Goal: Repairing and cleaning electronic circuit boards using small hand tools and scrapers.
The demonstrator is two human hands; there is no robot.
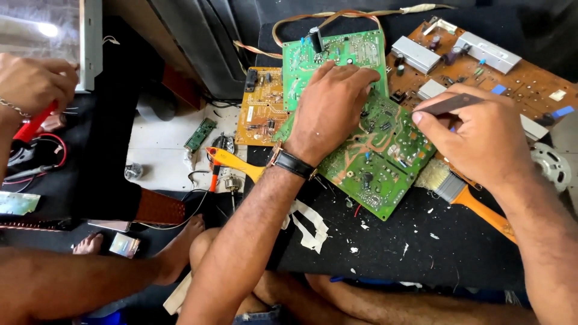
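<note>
Centre of frame: left hand (330,108) lies palm-down on the green circuit board (376,162), fingers spread and pressing, holding it flat w/ nothing gripped. The board sits tilted on the black mat (421,247), centre-right of frame, partly overlapping a second green board (337,57) above it. Right hand (481,135), right of frame, is pinched around a thin dark tool (448,103), tip angled toward the board's upper right edge; can't tell if the tip touches.

A paintbrush (463,195) w/ orange handle lies just beside the board's right edge, under the right wrist. White flecks and scraps dot the mat at lower centre. Judging by that, some cleaning or picking looks done; the board itself looks fully populated, so work on it seems early to mid, far from finished.

Upper right: brown board (518,75) w/ metal heat sinks. Left of centre: small orange board (262,108) and an orange-handled tool (232,161). Far upper left: another person's hand (30,81), closed around a red-handled tool (33,126).
</note>
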